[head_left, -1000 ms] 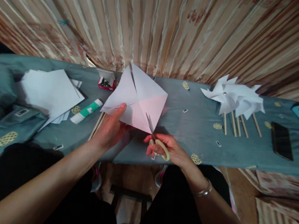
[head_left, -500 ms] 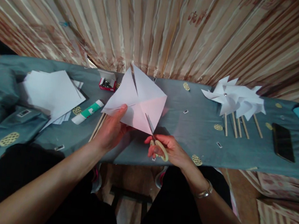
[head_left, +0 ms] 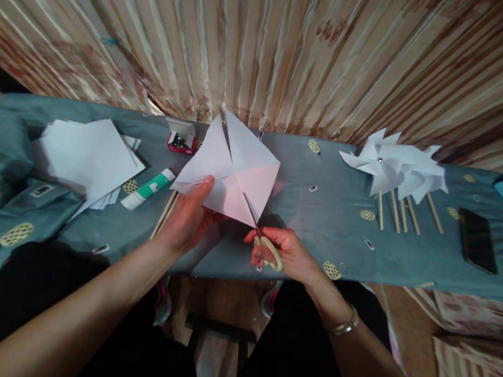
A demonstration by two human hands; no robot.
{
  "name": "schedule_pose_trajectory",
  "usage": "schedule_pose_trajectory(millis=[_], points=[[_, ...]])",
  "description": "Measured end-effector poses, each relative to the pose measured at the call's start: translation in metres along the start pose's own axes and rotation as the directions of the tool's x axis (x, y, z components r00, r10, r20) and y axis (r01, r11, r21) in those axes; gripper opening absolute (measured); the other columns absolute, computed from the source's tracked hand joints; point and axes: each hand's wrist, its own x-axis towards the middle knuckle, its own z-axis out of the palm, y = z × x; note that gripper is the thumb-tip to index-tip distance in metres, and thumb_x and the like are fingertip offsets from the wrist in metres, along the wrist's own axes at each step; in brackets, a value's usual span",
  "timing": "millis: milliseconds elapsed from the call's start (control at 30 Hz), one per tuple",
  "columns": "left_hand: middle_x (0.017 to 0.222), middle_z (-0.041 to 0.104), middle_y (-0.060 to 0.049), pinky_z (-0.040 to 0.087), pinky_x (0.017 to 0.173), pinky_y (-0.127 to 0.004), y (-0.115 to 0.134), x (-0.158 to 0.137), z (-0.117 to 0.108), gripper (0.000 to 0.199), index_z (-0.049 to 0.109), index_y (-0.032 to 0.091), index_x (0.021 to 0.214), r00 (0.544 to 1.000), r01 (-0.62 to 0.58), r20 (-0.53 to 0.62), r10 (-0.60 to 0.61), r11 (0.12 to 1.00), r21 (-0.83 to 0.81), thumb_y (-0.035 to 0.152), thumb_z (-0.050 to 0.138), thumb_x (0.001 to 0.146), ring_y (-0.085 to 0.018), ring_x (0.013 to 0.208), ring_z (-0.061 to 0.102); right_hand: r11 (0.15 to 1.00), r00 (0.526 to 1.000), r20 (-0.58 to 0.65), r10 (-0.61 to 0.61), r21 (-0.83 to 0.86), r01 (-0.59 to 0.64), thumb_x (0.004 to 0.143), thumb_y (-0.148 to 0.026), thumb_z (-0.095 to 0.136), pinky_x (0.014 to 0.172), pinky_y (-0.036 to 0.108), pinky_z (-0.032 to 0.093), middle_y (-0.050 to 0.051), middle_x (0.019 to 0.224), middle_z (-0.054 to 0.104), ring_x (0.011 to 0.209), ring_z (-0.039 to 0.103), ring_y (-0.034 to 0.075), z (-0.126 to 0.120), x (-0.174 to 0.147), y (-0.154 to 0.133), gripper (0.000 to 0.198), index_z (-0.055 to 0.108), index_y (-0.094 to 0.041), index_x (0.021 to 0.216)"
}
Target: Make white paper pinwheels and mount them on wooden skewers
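Here, nearest to the camera, are the person's dark trousers (head_left: pixel 302 344), and the two bare forearms reach over them, with a bracelet (head_left: pixel 347 324) on the right wrist. The right hand (head_left: pixel 283 252) holds the scissors (head_left: pixel 258 233), its fingers curled about the pale handles. The left hand (head_left: pixel 187 221) has its fingers closed on the white sheet (head_left: pixel 236 166): the thumb presses on the top, and the other fingers are mostly hidden under it. This sheet is in the middle, between the hands and over the blue-grey cloth (head_left: pixel 319 231). One blade lies upon its near corner, pointing to the centre; the other blade I cannot see. A slit stands open at the far corner, and another runs in from the left corner. Sticks (head_left: pixel 164 215) lie just beside the left hand, and to their left is a green and white glue tube (head_left: pixel 147 189). On the right side lies a dark phone (head_left: pixel 478 241). Farther left are loose papers (head_left: pixel 86 156); beyond the tube, a small red box (head_left: pixel 184 149) contains shiny pieces. Farther right, white pinwheels (head_left: pixel 393 161) with wooden sticks overlap each other. Behind everything hangs a pleated curtain (head_left: pixel 284 48).
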Motion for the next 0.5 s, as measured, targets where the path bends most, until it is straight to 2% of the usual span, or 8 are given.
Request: schedule_pose_trajectory(millis=[267,500], points=[[0.099,0.069,-0.005,0.054,0.064,-0.032,-0.0053,-0.0007,-0.0011,0.028,0.062,0.021,0.111,0.998,0.027,0.054,-0.026,0.999,-0.019,0.031,0.061,0.084,-0.022,0.081,0.065,0.999,0.999,-0.006,-0.037,0.025,0.037,0.066,-0.051,0.078,0.051,0.023,0.048,0.002,0.067,0.065,0.053,0.056,0.008,0.0005,-0.0008,-0.0048,0.052,0.066,-0.01,0.094],[0.101,0.068,-0.004,0.054,0.065,-0.033,-0.0068,-0.0033,0.0012,0.032,0.06,0.021,0.114,0.998,0.039,0.045,-0.037,0.998,-0.044,0.03,0.063,0.084,-0.021,0.081,0.064,1.0,1.0,-0.03,0.002,0.02,-0.001,0.063,-0.053,0.079,0.048,0.021,0.046,0.002,0.066,0.066,0.052,0.056,0.008,0.0022,-0.0008,-0.0081,0.055,0.066,-0.009,0.093]])
